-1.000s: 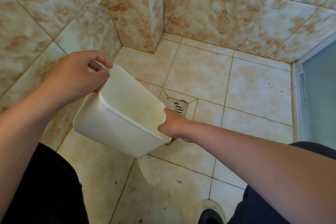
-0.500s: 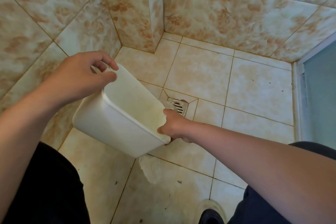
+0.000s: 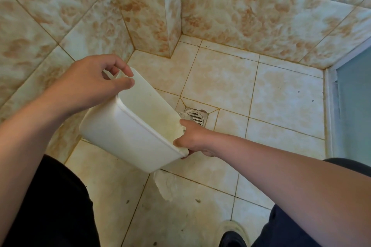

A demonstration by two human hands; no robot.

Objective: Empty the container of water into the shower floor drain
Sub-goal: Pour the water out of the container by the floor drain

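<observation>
Closest in, both hands grasp the white rectangular plastic container (image 3: 128, 132) in mid-air above the beige tiled shower floor (image 3: 220, 78), tipped steeply: the left hand (image 3: 88, 84) pinches the raised far rim between thumb and fingers, the right hand (image 3: 192, 138) is clenched round the lowered corner. It looks stiff and light, probably slick when wet, so opposite rim edges seem the sound place to hold. Inside, only a thin wet film shows, with a trickle at the pouring corner, just short of the square metal floor drain (image 3: 195, 116) beyond.
</observation>
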